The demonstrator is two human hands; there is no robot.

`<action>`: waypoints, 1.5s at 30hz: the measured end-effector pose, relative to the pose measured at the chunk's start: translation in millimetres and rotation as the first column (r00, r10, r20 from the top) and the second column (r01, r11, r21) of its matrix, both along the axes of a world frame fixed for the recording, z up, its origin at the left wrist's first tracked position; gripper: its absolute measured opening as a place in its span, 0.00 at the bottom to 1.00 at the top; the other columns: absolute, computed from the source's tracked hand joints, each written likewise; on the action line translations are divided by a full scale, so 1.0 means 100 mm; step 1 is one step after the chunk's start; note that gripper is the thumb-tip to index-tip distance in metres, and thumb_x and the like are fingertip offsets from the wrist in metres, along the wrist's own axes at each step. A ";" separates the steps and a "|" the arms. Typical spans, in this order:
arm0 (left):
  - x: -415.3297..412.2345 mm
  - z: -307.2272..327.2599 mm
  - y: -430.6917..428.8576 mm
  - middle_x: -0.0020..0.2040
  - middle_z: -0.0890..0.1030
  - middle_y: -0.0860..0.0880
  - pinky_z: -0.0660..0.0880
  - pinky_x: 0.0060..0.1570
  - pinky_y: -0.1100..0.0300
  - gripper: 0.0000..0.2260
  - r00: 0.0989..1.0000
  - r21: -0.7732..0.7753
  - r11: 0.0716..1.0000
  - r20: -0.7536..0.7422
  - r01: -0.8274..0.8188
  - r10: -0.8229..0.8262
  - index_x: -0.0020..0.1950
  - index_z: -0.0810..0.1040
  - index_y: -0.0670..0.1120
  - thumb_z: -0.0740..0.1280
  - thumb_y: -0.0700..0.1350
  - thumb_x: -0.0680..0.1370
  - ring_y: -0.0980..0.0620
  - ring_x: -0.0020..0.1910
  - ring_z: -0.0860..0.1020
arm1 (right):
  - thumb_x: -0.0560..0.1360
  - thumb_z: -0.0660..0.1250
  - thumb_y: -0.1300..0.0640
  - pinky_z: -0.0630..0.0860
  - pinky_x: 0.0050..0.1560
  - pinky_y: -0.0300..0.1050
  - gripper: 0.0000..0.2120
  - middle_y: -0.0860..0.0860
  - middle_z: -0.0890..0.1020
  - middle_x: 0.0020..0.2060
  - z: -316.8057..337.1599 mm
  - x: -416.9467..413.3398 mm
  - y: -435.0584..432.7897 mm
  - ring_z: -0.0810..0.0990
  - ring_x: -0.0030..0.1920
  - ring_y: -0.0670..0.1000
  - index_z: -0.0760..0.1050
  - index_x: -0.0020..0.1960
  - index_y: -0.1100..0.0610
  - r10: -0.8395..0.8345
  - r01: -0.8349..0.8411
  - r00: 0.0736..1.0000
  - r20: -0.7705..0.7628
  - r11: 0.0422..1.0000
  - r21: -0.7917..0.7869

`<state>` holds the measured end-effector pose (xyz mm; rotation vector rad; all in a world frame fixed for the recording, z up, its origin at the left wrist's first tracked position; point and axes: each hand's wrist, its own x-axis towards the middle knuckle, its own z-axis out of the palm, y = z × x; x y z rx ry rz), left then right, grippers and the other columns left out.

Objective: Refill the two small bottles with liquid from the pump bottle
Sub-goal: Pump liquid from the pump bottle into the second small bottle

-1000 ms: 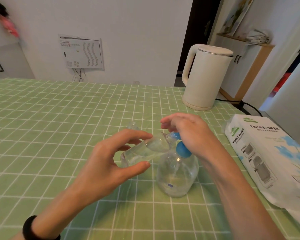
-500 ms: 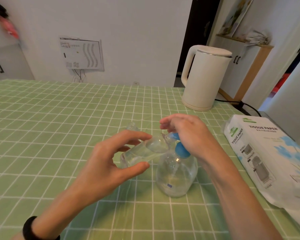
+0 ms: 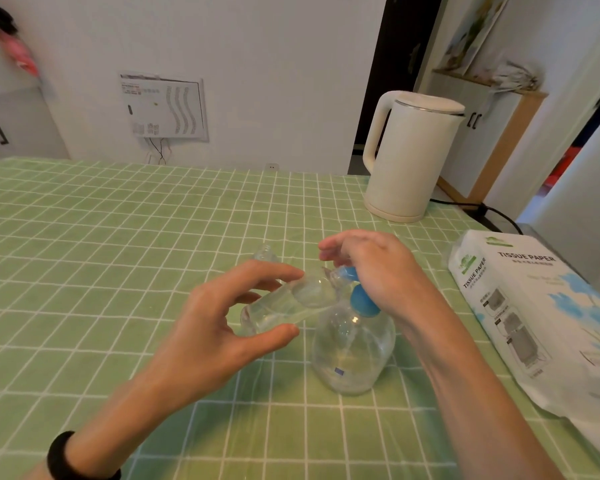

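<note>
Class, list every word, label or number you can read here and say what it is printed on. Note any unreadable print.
"TISSUE PAPER": top face of the tissue pack, and again along its side.
Smaller print on the pack: too small to read.
Print on the wall panel: blurred, unreadable.
Blue label on the pump bottle: too small to read.

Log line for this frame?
step: refill | left hand: holds tilted small bottle at nozzle | right hand: grips top of pump bottle | other small bottle: standing behind
</note>
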<state>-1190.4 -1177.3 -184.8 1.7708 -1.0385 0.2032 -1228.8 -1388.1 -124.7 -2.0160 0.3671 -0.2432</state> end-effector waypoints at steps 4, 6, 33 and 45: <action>0.00 0.01 0.00 0.63 0.83 0.61 0.81 0.57 0.56 0.23 1.000 -0.001 1.000 0.010 -0.001 0.001 0.67 0.78 0.60 0.76 0.54 0.72 0.56 0.61 0.83 | 0.80 0.58 0.57 0.71 0.46 0.36 0.16 0.40 0.86 0.48 0.01 0.00 -0.01 0.80 0.51 0.38 0.85 0.49 0.47 0.003 -0.003 1.000 0.011 1.000 -0.002; 0.00 0.01 0.00 0.63 0.83 0.61 0.81 0.57 0.56 0.23 1.000 0.001 1.000 0.005 -0.003 0.003 0.67 0.78 0.60 0.76 0.54 0.72 0.55 0.61 0.83 | 0.80 0.58 0.57 0.72 0.47 0.36 0.17 0.41 0.86 0.47 0.01 0.01 -0.01 0.81 0.51 0.38 0.85 0.49 0.47 -0.005 0.005 1.000 0.013 1.000 0.007; -0.01 -0.02 -0.01 0.63 0.83 0.62 0.81 0.57 0.57 0.24 1.000 -0.005 1.000 0.001 -0.007 0.007 0.68 0.78 0.61 0.76 0.54 0.72 0.57 0.60 0.83 | 0.80 0.57 0.60 0.76 0.56 0.43 0.17 0.43 0.86 0.49 0.00 0.00 0.01 0.82 0.52 0.42 0.85 0.50 0.49 0.009 -0.009 1.000 -0.004 1.000 0.019; 0.01 -0.03 -0.01 0.62 0.84 0.61 0.81 0.57 0.55 0.23 1.000 -0.006 1.000 0.003 -0.014 0.014 0.67 0.79 0.60 0.76 0.54 0.72 0.55 0.61 0.84 | 0.80 0.57 0.60 0.75 0.55 0.40 0.18 0.42 0.86 0.50 -0.02 0.02 0.01 0.81 0.54 0.42 0.85 0.51 0.48 0.013 -0.013 1.000 -0.018 1.000 0.021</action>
